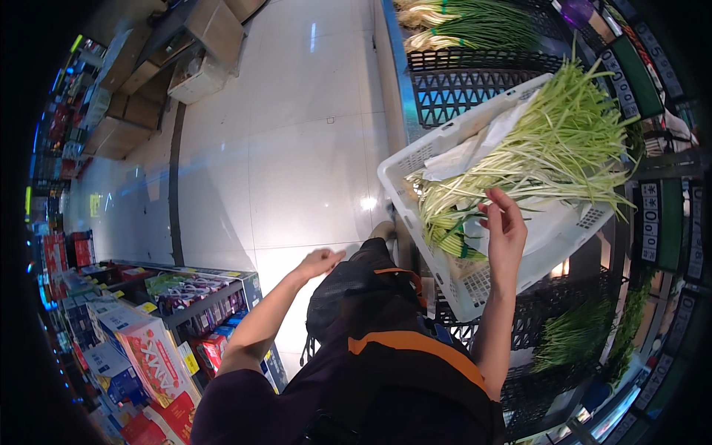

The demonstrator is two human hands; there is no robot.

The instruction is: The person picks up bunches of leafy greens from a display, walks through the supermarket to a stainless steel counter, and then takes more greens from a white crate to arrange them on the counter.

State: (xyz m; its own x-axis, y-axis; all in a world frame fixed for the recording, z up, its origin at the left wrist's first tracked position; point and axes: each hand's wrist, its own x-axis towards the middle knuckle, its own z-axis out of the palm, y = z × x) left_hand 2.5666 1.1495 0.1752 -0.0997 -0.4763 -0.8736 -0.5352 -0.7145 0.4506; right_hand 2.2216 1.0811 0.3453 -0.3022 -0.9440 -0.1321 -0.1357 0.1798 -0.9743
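Observation:
My right hand (505,225) hovers above a white plastic crate (431,261), fingers loosely curled, beside a heap of pale green leafy stalks (562,133). A thin green blade shows near its fingertips; whether they touch it I cannot tell. White paper (473,147) lies under and beside the stalks. A bunch with a green tie (453,233) rests at the crate's near left corner. The crate sits tilted across the display. Away from it, my left hand (320,263) hangs over the floor at my waist, fingers curled, with nothing visible in it.
Black plastic crates (456,94) stand behind and below the white one, some with tied green onions (473,28). Price signs (649,222) line the right side. Shelves of boxed goods (153,356) are at lower left, cardboard boxes (125,119) at upper left, across the tiled floor (300,167).

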